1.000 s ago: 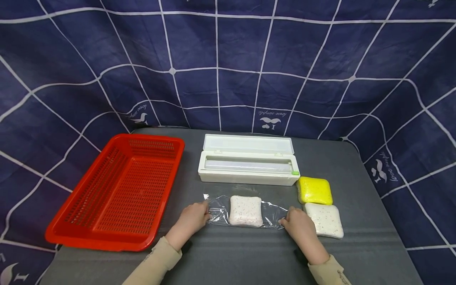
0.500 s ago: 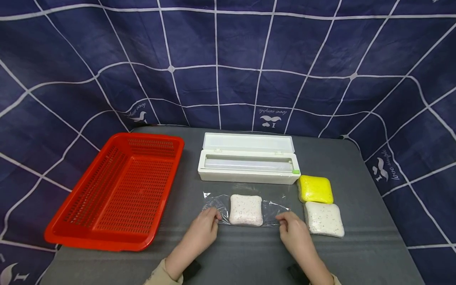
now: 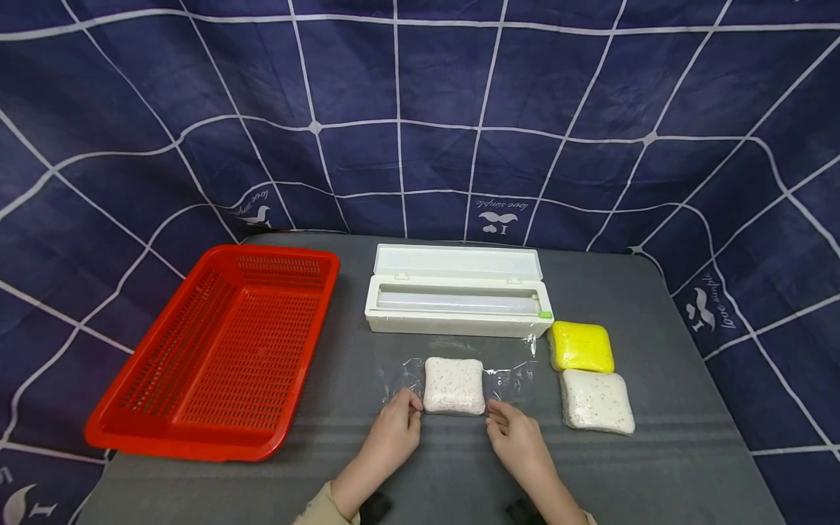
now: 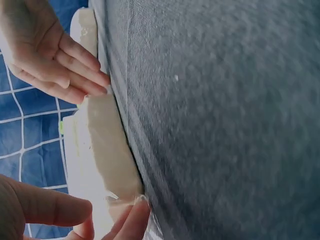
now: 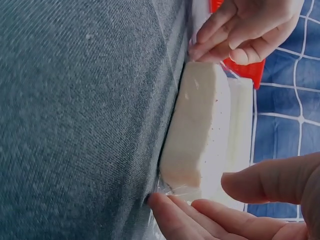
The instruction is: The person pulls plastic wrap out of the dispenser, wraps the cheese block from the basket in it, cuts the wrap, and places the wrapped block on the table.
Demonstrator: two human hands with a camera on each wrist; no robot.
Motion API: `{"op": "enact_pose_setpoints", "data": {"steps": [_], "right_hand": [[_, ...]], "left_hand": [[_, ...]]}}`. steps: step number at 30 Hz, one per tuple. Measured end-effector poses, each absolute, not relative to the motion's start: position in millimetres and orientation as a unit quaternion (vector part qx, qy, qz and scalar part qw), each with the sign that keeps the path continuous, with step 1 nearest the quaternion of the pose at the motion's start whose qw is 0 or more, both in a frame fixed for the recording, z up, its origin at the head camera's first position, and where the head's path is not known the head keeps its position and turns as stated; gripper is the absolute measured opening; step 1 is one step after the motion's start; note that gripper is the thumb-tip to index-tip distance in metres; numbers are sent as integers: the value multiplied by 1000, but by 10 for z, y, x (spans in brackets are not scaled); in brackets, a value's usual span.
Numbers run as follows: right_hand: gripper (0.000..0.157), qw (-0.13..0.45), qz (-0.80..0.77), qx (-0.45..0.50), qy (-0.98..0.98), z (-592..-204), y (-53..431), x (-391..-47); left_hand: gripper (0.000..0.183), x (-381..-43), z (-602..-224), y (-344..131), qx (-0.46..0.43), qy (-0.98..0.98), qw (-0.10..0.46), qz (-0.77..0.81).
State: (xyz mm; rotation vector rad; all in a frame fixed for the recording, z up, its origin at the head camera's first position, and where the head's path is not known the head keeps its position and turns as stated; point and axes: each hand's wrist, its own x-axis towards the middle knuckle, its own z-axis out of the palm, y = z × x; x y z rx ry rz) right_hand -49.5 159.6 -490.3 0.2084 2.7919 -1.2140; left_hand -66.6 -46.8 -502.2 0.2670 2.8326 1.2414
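Observation:
A white, speckled, rounded-square block lies flat on a sheet of clear plastic film that spreads out on both sides of it. My left hand is at its near left corner, the fingertips on the film and the thumb apart from them in the left wrist view. At the near right corner is my right hand, fingers extended beside the block and thumb held away from them. Neither hand pinches anything that I can see.
Behind the block stands a white film dispenser box, lid raised, with a roll inside. A red perforated basket stands at left. On the right lie a yellow block and another white speckled block. Dark blue gridded cloth hangs behind.
Both hands have let go of the film's side ends and moved inward to the block's near corners. The film now lies flatter; the block has stayed in place.

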Motion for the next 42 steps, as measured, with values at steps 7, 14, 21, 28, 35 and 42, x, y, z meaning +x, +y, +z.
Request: {"op": "enact_pose_setpoints", "data": {"steps": [7, 14, 21, 28, 35, 42], "right_hand": [[34, 32, -409, 63, 910, -4912, 1557, -482], [38, 41, -429, 47, 901, -4920, 1516, -477], [36, 32, -438, 63, 896, -4914, 1542, -469], [28, 22, -432, 65, 899, -4961, 1555, -450], [25, -1, -414, 54, 909, -4963, 1539, -457], [24, -41, -390, 48, 919, -4892, 1543, -513]], "left_hand": [[15, -652, -5047, -416, 78, 905, 18, 418], [18, -628, -5050, -400, 77, 901, 27, 426], [22, -577, -5097, -403, 90, 915, -17, 393], [25, -552, -5093, -423, 86, 913, -9, 399], [24, -565, -5063, -426, 83, 913, -4, 400], [30, -652, -5017, -428, 95, 914, -51, 390]]}}
